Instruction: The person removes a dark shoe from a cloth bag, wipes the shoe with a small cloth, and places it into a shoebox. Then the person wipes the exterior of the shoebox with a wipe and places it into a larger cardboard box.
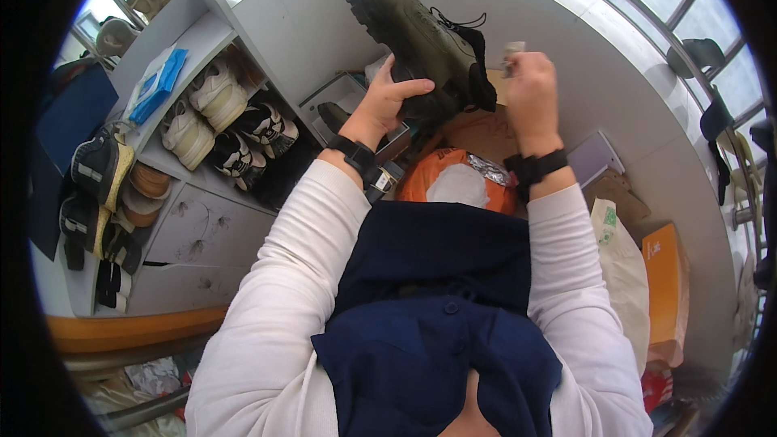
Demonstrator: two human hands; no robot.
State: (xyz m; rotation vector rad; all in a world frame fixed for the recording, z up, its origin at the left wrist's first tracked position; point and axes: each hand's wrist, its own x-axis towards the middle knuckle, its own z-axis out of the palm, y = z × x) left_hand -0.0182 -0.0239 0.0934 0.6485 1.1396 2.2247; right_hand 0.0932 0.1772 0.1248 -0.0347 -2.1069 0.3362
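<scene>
An olive-green lace-up boot [419, 30] with a black lugged sole and black collar is held up in front of me. My left hand [391, 94] grips it from below near the heel, thumb across the dark lower part. Thin black laces dangle from its upper side. To the right of the boot's collar, apart from it, my right hand [533, 88] is closed around a small crumpled greyish-beige piece [514, 48], perhaps cloth or tissue; motion blurs it. Below the boot, an open shoebox [346, 94] contains a similar dark green shoe [332, 115].
On the left, a grey shoe cabinet [209, 218] holds several shoes, with a blue wipes packet [159, 86] on top. An orange bag [419, 176] lies below my hands. At right stand a cream bag [619, 279] and an orange box [665, 285]. A white wall [583, 42] curves behind, with railings above.
</scene>
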